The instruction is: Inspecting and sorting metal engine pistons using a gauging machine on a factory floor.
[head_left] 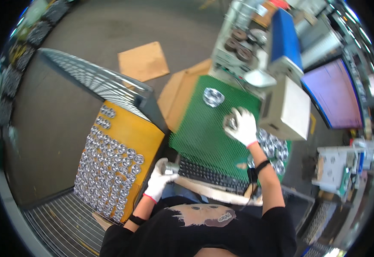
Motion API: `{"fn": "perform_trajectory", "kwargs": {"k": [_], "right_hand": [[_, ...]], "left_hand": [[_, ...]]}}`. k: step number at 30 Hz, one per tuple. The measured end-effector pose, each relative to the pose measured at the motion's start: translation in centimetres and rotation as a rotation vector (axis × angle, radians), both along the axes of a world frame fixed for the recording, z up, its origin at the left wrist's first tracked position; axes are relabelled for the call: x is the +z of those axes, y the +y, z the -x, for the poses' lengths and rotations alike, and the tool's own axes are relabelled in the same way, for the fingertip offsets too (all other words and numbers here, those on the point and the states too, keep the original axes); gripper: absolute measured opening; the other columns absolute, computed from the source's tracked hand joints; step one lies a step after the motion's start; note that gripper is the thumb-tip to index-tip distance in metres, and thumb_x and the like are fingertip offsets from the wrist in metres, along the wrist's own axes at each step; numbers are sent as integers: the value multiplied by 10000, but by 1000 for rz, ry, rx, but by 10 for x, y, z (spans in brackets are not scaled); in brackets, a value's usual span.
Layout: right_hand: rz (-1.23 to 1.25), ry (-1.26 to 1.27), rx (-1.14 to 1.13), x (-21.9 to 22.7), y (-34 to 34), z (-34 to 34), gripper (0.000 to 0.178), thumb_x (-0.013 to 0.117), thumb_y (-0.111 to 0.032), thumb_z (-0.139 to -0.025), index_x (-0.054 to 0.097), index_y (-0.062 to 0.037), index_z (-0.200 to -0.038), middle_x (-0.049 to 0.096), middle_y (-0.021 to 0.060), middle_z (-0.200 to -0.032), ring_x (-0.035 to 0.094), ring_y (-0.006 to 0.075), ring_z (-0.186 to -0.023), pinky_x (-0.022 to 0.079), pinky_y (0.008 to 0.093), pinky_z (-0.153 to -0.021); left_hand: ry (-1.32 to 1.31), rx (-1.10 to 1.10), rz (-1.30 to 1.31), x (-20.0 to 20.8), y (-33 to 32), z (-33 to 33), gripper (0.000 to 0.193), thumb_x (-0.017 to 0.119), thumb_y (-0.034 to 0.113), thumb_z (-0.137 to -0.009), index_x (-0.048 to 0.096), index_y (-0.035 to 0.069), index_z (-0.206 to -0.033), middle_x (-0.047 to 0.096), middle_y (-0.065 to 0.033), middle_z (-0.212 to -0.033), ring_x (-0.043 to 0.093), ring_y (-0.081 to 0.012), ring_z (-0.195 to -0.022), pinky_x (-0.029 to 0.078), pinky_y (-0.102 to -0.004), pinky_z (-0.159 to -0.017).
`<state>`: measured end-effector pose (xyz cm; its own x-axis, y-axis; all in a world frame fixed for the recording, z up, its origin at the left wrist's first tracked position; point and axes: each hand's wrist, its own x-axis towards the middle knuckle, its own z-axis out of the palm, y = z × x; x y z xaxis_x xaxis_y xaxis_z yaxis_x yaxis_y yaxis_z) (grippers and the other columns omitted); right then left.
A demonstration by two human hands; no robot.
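My left hand [157, 179], in a white glove with a red cuff edge, is closed around a small shiny metal part [170, 168] near the keyboard's left end. Over the green mesh mat [199, 128], my gloved right hand [244, 127] has its fingers curled round another round metal part [230, 121]. A shiny silver piece [213, 97] lies on the mat, farther away and to the left of that hand. Several round metal parts [272, 147] are grouped at the mat's right side, partly behind my right forearm.
Rows of shiny round parts [109, 171] cover much of a yellow board [131, 124] on my left, beside a grey crate wall [105, 81]. A keyboard [210, 174] lies at the mat's near edge. A blue-and-white machine [287, 107] and a monitor [334, 92] stand to the right.
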<state>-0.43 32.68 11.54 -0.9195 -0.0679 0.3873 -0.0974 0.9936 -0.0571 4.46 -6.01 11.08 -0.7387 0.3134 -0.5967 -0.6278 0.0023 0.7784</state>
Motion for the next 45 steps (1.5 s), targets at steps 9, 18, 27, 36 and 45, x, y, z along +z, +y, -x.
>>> {"fn": "perform_trajectory", "kwargs": {"k": [9, 18, 27, 36, 45], "right_hand": [[124, -81, -415, -30, -8, 1, 341, 699, -338, -735, 665, -126, -1001, 608, 134, -921, 596, 326, -869, 481, 444, -775], [428, 43, -430, -15, -123, -91, 537, 718, -267, -772, 544, -55, -1234, 590, 166, -1173, 541, 359, -1096, 413, 466, -955], [2738, -344, -143, 29, -225, -149, 432, 569, -279, -960, 505, -55, -1324, 579, 94, -1255, 547, 224, -1155, 429, 417, -1020], [2945, -274, 105, 89, -239, -142, 449, 637, -315, -915, 518, -75, -1275, 520, 101, -1342, 455, 274, -1276, 334, 490, -1106], [2762, -338, 204, 99, -252, -134, 265, 637, -387, -898, 582, -201, -1078, 568, 25, -1275, 503, 245, -1210, 429, 462, -982]], "left_hand": [[-325, 250, 29, -14, -39, -19, 833, 778, 45, -710, 325, -14, -1407, 613, -105, -1038, 610, -150, -808, 510, -264, -667], [169, -20, 107, -38, -36, 5, 902, 889, 199, -586, 449, -79, -1322, 574, -207, -1250, 580, -248, -1143, 481, -339, -945], [871, -545, 471, 91, 14, 13, 794, 824, 247, -607, 477, 144, -1314, 537, -170, -1122, 573, -365, -1048, 486, -438, -912], [726, -548, -214, 85, -10, 28, 1207, 946, 261, -510, 265, -48, -1458, 477, -199, -1362, 522, -272, -1229, 450, -361, -1018], [564, -340, -208, 88, -16, 13, 975, 965, 184, -464, 471, -18, -1280, 614, -117, -1180, 602, -207, -1099, 482, -342, -971]]}}
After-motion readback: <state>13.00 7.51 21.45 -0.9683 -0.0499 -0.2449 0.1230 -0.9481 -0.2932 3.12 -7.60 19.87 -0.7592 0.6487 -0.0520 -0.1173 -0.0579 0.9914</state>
